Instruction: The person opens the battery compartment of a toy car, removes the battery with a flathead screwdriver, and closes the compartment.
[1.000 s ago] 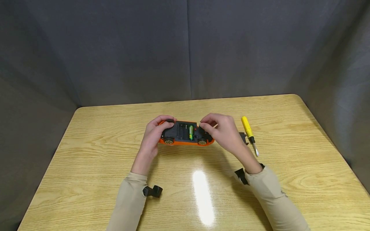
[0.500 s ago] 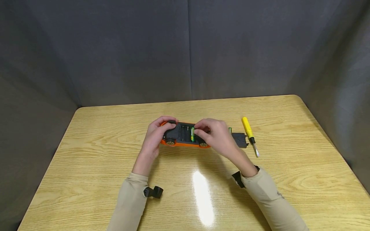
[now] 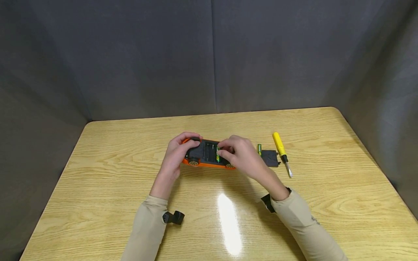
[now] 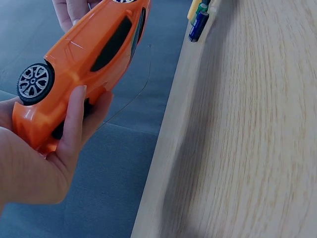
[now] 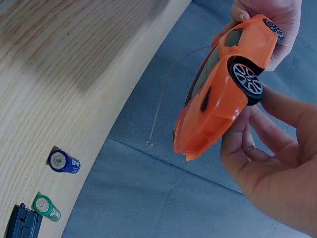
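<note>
An orange toy car (image 3: 209, 165) is held underside up above the table, its battery compartment (image 3: 209, 150) exposed. My left hand (image 3: 175, 152) grips one end, thumb on the black underside and fingers around the orange body (image 4: 84, 74). A green battery (image 3: 218, 158) sits at the compartment's right side. My right hand (image 3: 243, 156) pinches it between thumb and forefinger, covering part of it. That pinch is hidden behind the car in the right wrist view, where the right hand (image 5: 277, 153) shows beside a wheel (image 5: 246, 79).
Right of the car lie another green battery (image 3: 259, 149), a black battery cover (image 3: 270, 158) and a yellow-handled screwdriver (image 3: 281, 150). A blue battery (image 5: 63, 162) is near the green one in the right wrist view. A thin looped wire (image 5: 149, 143) shows beside the car.
My right hand has moved left from the car's right end onto the battery in the compartment. The loose green battery and cover have come into view. The car has tilted slightly.
</note>
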The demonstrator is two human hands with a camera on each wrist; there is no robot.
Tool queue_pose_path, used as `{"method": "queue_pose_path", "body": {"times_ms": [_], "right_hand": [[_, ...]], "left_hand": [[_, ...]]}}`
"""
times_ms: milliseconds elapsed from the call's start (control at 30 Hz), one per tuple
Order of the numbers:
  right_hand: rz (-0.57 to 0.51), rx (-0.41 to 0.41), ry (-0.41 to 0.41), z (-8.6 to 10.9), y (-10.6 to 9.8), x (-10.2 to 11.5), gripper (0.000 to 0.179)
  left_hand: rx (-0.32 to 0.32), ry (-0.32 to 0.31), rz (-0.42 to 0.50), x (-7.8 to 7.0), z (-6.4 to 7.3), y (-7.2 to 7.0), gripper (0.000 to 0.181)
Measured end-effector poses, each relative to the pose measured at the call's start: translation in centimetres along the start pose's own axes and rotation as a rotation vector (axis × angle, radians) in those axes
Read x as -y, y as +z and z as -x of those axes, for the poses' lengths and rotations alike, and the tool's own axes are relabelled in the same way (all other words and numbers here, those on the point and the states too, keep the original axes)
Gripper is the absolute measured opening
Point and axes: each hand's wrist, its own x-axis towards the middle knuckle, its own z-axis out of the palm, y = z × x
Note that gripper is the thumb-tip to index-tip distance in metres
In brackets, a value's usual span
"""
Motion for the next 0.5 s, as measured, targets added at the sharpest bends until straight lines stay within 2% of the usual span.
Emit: {"method": "queue_pose_path", "body": {"times_ms": [500], "right_hand": [[0.014, 0.038, 0.012, 0.0, -0.02, -0.29, 0.013]], "left_hand": [[0.001, -0.01, -0.03, 0.13, 0.06, 0.14, 0.023]]}}
